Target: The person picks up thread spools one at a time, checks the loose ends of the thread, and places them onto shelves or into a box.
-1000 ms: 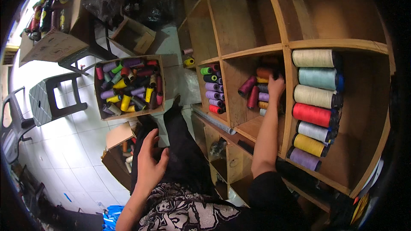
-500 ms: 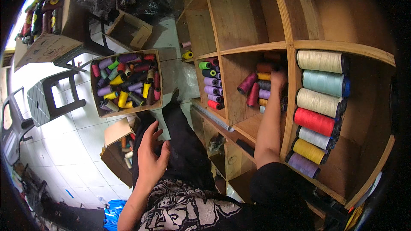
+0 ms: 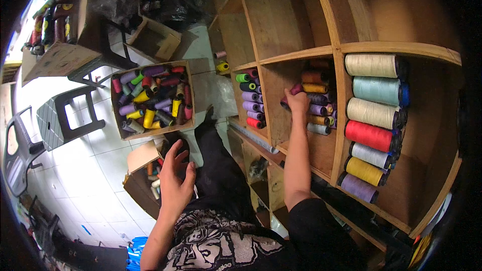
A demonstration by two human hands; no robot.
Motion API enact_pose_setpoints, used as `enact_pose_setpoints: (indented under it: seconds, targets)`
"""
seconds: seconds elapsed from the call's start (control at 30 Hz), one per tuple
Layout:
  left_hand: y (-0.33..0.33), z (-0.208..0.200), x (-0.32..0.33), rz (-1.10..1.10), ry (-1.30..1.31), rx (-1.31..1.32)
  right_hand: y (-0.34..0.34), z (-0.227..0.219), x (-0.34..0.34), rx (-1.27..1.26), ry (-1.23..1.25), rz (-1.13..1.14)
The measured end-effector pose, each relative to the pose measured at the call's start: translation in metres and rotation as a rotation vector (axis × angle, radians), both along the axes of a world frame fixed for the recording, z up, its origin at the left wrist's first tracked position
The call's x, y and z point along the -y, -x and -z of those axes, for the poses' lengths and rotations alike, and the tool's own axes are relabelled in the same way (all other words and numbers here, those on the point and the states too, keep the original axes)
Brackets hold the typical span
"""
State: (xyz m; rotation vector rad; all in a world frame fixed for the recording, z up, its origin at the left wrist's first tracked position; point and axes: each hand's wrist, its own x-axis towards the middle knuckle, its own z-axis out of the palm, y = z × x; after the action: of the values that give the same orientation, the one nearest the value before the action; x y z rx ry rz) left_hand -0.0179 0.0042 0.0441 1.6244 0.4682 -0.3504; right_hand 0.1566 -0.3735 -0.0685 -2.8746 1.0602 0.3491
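Left grip (image 3: 177, 183): fingers apart in the air, holding nothing.
Right grip (image 3: 298, 101): laid over the maroon spool; whether the fingers have closed, I can't tell from here.
Maroon spool (image 3: 296, 89): lying aslant in the middle cell, left of the stack.
Right cell (image 3: 422, 120): its column of large spools (image 3: 369, 136) is neatly laid, seven high along the front; that part looks done to me.
Middle cell (image 3: 321, 155): partly filled, I'd judge, with a stack (image 3: 315, 88) toward its right side.
Small carton (image 3: 142, 156): flap up, more spools inside, loose.
Left stack (image 3: 249, 106): green, purple and red ends facing out, already in order.
Mixed box (image 3: 159, 132): crowded with jumbled spools; plenty left unstacked, by my reckoning.
Far box (image 3: 60, 63): upper left, holding more spools.
Hidden: the right fingertips, much of the maroon spool, the shadowed back of the stack; the far box is cut by the lens rim.
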Motion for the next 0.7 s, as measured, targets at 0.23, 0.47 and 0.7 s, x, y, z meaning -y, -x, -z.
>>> enact_pose_setpoints:
  seconds: [0.23, 0.47, 0.7]
  targets:
    - [0.013, -0.008, -0.012, -0.011, 0.021, 0.041, 0.035, -0.006, -0.017, 0.398, -0.811, 0.165]
    - [-0.01, -0.044, -0.029, 0.089, 0.564, 0.011, 0.115, -0.165, -0.172, 0.332, -2.029, 0.117]
    - [-0.028, -0.094, -0.035, 0.128, 1.124, 0.289, 0.163, -0.229, -0.223, -0.194, -2.687, 0.208]
